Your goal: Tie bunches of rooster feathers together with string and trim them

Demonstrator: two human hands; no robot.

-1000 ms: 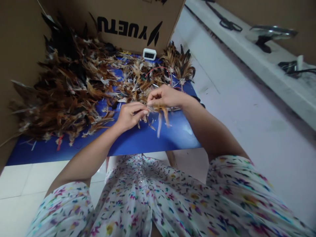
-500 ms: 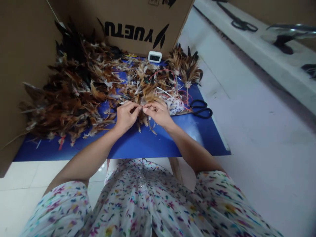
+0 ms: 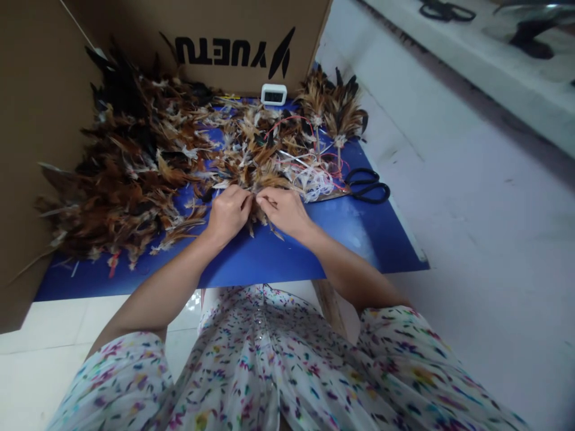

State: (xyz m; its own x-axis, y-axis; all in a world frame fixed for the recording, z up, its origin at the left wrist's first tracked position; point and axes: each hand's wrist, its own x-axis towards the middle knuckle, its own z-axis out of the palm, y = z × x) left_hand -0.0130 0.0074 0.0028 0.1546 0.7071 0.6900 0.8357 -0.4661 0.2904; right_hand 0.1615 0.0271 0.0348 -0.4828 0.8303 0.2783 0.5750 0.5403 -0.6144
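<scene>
My left hand and my right hand are close together over the near side of the blue tabletop. Both have their fingers pinched closed. Whatever lies between the fingertips is too small or too hidden to name. Brown feathers stick out just behind and below the fingers. Right of my right hand lies a tangle of white plastic strips with thin red string. Beside it rest scissors with black handles, their blades pointing left toward my right hand.
A large heap of brown and black feathers covers the left side. Two feather bundles on sticks lie at the back right. A small white digital clock stands before a cardboard box. A wall borders the right.
The fingers of both hands have curled in more tightly, and the hands stay close together over the feathers. The whole view has shifted slightly; the other things lie as before.
</scene>
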